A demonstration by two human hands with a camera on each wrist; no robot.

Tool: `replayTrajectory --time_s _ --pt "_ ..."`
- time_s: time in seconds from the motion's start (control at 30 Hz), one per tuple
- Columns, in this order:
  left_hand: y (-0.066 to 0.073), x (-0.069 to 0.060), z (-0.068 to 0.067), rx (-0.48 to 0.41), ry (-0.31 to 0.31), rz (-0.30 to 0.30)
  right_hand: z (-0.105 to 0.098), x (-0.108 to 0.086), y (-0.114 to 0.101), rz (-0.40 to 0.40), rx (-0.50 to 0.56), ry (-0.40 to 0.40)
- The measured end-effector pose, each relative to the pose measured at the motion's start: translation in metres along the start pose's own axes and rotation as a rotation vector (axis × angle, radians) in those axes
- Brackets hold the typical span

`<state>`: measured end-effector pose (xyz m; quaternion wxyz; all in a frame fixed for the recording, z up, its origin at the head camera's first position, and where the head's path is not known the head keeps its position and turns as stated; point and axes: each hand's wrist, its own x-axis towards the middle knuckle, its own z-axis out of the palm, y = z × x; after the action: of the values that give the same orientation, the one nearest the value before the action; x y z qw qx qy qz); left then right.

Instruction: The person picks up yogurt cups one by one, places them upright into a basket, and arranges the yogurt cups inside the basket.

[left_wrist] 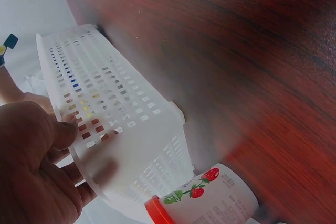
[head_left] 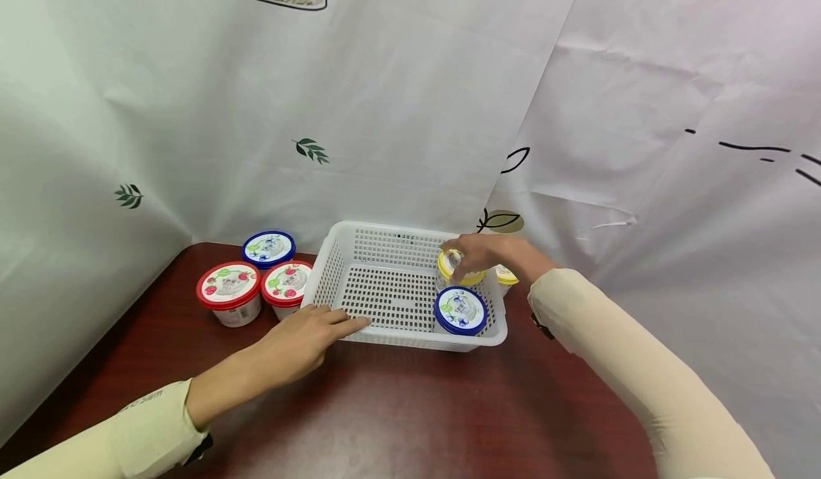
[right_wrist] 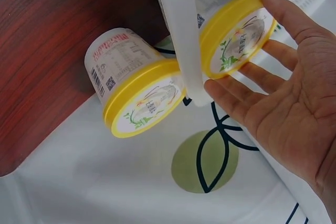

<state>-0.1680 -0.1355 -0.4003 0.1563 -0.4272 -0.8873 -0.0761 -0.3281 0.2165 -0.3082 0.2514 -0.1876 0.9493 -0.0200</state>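
Note:
A white plastic basket (head_left: 398,338) with a perforated wall stands on the table. My left hand (head_left: 314,333) grips its rim at the near left corner, the thumb (left_wrist: 65,132) lying over the outer wall. Inside the basket's right end, my right hand (head_left: 477,252) holds a yellow-lidded tub (right_wrist: 239,40) by the lid's edge, thumb and fingers spread round it. A blue-lidded tub (head_left: 460,311) sits in front of that one, also in the basket. Just outside the right wall is a second yellow-lidded tub (right_wrist: 142,93).
Left of the basket stand two red-lidded tubs (head_left: 227,285) (head_left: 286,283) with strawberry pictures and a blue-lidded tub (head_left: 269,249) behind them. White printed sheeting (head_left: 410,108) hangs behind the dark red wooden table (head_left: 410,415).

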Motion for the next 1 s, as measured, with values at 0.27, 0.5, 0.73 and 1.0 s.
replayTrajectory --time_s 0.27,0.5,0.73,1.0 --pt "0.0005 0.0004 -0.0003 -0.002 -0.009 -0.008 0.0025 0.0025 0.0003 0.01 -0.007 -0.018" --pt "0.0009 0.0015 -0.001 -0.003 -0.017 -0.014 0.0032 0.0033 -0.0009 0.03 -0.031 -0.02" --pt "0.0003 0.0016 0.0002 -0.004 -0.016 -0.009 0.0049 0.0038 -0.0026 0.033 0.001 -0.033" --pt "-0.0005 0.0002 0.0007 -0.006 -0.013 -0.011 0.0054 0.0071 -0.0055 0.024 -0.011 -0.033"
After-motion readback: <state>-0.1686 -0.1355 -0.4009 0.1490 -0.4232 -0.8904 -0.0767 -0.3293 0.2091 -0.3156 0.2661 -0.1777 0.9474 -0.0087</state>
